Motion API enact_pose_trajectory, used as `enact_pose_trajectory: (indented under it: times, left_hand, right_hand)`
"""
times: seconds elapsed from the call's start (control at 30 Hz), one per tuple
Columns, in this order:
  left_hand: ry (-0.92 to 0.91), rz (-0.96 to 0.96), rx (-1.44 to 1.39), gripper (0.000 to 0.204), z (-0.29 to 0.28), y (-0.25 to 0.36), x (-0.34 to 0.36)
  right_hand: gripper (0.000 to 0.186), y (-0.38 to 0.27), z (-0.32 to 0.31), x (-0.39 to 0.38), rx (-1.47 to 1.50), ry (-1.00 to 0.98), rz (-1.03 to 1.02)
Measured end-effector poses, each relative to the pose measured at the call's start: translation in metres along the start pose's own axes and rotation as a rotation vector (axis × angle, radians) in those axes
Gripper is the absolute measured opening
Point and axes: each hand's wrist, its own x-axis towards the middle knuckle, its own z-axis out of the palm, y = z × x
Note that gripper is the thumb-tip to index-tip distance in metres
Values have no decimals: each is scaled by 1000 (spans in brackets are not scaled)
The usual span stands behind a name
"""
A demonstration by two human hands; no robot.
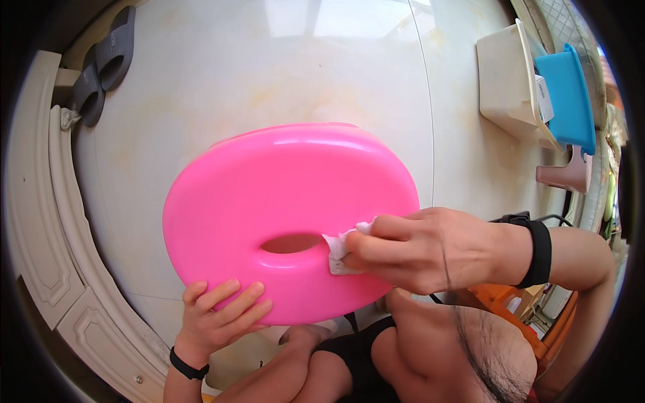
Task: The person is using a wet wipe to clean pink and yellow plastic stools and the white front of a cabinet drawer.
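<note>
A glossy pink plastic stool (295,181) stands in front of me, its rounded seat pierced by an oval hole. My right hand (423,252) is closed around a crumpled white cloth or tissue (340,254), pressed to the seat just right of the hole. At the seat's near left edge my left hand (225,312) grips the rim, fingers lying on top; its thumb is mostly hidden. Black bands circle both wrists. The stool's legs are hidden under the seat.
Grey slippers (115,50) lie at the far left beside cream cabinets (107,336). A cream bin (507,80), a blue container (568,97) and a small pale pink stool (564,176) stand at the right. Below my right arm is an orange unit (494,299) holding assorted items.
</note>
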Motion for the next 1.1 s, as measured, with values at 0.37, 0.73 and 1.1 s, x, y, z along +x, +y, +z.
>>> enact_pose_trajectory:
  times: [0.37,0.73,1.1]
  left_hand:
    - [21,-3,11,33,-2,-4,2]
    - [89,-7,-27,35,2,-6,5]
    - [192,16,-123,44,20,6,4]
  right_hand:
    - [28,-19,18,71,-665,-96,-150]
    - [34,-11,16,87,-395,-87,-156]
    - [35,-27,-19,160,148,97,22]
